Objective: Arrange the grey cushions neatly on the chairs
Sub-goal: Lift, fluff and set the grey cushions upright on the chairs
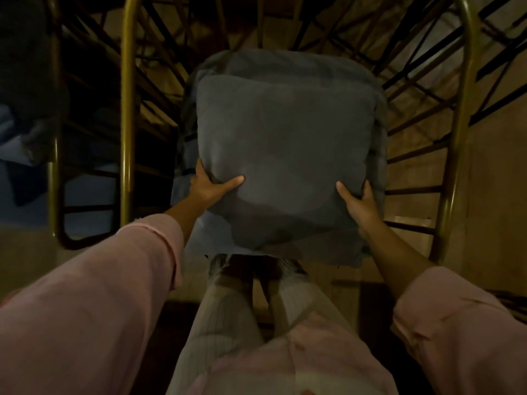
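A square grey cushion (285, 149) fills the middle of the view, held over a chair with a brass tube frame (459, 138) and dark wire spokes. My left hand (209, 186) grips its lower left edge, thumb on top. My right hand (360, 202) grips its lower right edge. Beneath it lies a larger grey seat cushion (368, 243), whose rim shows around the held one. The chair's seat is hidden under the cushions.
A second brass-framed chair (55, 138) stands to the left, with a dark cushion (25, 69) on it in deep shadow. My pink sleeves and pale trousers fill the bottom of the view. The floor is brown wood.
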